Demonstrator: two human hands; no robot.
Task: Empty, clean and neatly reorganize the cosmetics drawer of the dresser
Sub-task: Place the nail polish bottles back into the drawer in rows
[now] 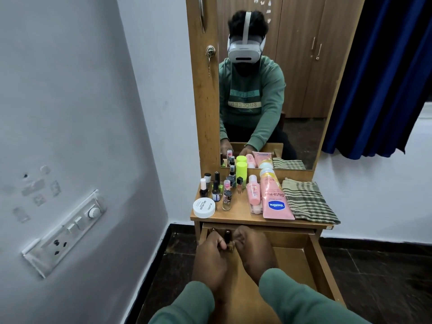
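Observation:
The wooden drawer (311, 260) is pulled out below the dresser top (236, 213). Both hands are inside its far left corner. My left hand (210, 258) pinches a small dark, gold-based lipstick tube (228, 239) that stands in the drawer. My right hand (253, 249) is curled beside it, its fingertips on the same tube. A second dark tube (213, 230) stands at the drawer's back left. On the dresser top stand several nail polish bottles (216, 192), a white round jar (204, 207), a neon yellow bottle (241, 171), a pink Vaseline tube (275, 202) and a small pink bottle (253, 190).
A folded green checked cloth (308, 202) lies on the right of the dresser top. The mirror (268, 90) stands behind the cosmetics. A wall with a switchboard (67, 232) is close on the left, and a blue curtain (383, 78) hangs at the right.

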